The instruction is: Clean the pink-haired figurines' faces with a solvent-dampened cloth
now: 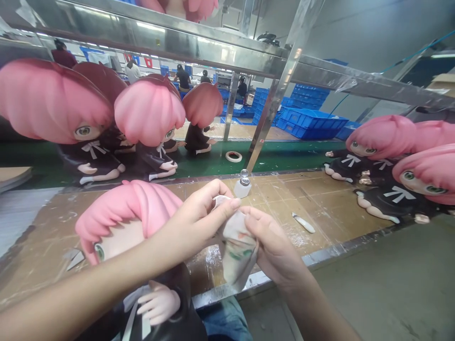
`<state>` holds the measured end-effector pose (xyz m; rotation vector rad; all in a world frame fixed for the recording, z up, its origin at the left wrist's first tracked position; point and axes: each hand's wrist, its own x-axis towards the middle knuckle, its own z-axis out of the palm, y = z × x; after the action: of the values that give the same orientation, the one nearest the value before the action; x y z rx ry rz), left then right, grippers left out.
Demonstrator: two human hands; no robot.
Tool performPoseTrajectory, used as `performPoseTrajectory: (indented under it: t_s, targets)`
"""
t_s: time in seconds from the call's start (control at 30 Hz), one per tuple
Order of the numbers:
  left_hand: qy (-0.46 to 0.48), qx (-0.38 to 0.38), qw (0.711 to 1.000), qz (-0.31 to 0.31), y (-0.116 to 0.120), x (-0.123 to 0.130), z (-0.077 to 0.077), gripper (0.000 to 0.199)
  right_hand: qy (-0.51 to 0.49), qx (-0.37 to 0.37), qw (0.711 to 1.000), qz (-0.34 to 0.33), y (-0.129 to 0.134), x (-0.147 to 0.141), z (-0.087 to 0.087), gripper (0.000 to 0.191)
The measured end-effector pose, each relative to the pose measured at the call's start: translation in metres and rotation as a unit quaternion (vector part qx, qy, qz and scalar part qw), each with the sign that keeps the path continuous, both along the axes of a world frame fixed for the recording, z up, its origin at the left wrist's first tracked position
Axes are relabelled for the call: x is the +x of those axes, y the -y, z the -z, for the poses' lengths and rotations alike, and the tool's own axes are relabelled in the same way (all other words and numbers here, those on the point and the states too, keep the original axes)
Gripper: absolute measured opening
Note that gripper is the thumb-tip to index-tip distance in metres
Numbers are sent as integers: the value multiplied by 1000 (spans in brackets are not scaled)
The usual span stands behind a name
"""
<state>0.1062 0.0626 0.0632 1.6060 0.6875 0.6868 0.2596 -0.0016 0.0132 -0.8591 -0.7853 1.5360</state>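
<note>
Both hands were folding the cloth (236,248): left hand (199,213) pinched its top, right hand (272,244) gripped its side. Wiping the doll (131,227) likely needed a clean fold.

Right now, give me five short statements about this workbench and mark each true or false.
1. Both hands grip the stained cloth. True: the left hand pinches its top and the right hand wraps its side.
2. The doll nearest the person has blue hair. False: its hair is pink.
3. A roll of tape lies on the green belt. True.
4. The small white blade is in the right hand. False: it lies on the brown bench top, apart from both hands.
5. The crates in the background are red. False: they are blue.
</note>
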Motion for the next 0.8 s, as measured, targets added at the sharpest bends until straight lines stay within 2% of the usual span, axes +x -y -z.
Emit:
performPoseTrajectory:
  t_s: [0.23,0.37,0.47,0.57,0.63,0.73,0.8]
  targets:
    - [19,41,999,-18,4,-3,5,26,-38,-34,998,-42,0,0,2,38]
    - [17,12,999,-37,9,-3,7,30,-75,-41,996,-31,6,-6,8,44]
    - [8,44,998,-41,9,-3,13,29,-134,-45,990,-15,11,-17,6,53]
    - [-23,134,991,-13,8,-3,19,24,-176,-4,983,58,14,-33,2,49]
    - [-43,227,973,6,7,0,20,22,-159,46,978,130,12,-45,2,44]
    - [-69,376,924,-9,9,8,17,22,-80,113,956,257,7,-62,8,41]
    - [-88,433,897,-6,13,9,14,20,-3,156,926,343,3,-66,14,32]
